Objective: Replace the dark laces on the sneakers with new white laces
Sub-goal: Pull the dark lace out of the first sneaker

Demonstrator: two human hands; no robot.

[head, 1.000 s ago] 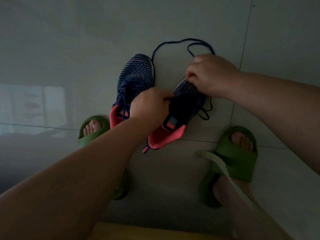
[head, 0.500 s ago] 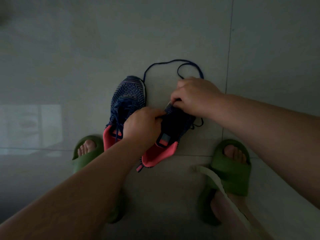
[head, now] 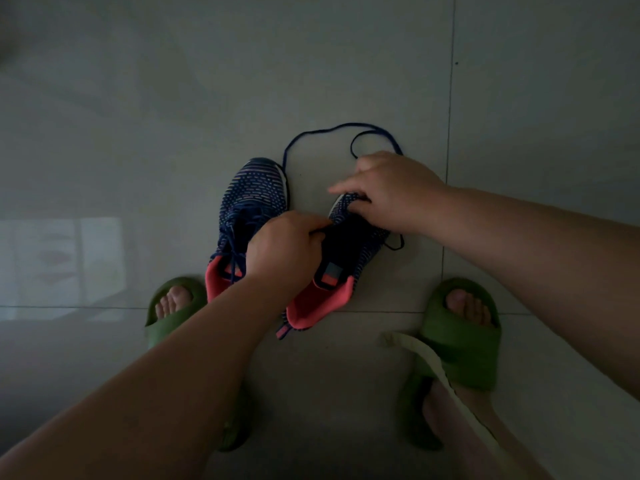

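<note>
Two navy knit sneakers with pink linings stand side by side on the tiled floor. The left sneaker [head: 254,199] still carries its dark lace through the eyelets. My left hand [head: 285,249] grips the inner edge of the right sneaker [head: 346,258] at its opening. My right hand [head: 389,192] lies over that shoe's toe end, thumb and curled fingers pinching at the eyelet area, index finger pointing left. A loose dark lace [head: 311,133] loops on the floor beyond the shoes and runs under my right hand. A white lace [head: 429,362] drapes over my right foot.
My feet in green slippers flank the shoes, the left slipper [head: 173,320] at left and the right slipper [head: 464,344] at right. Tile joints [head: 448,133] cross the glossy grey floor. A pale window reflection [head: 62,265] shows at far left.
My right hand has shifted on the right sneaker's toe end and its index finger now sticks out to the left. The view has tilted, so shoes and hands sit lower in frame.
</note>
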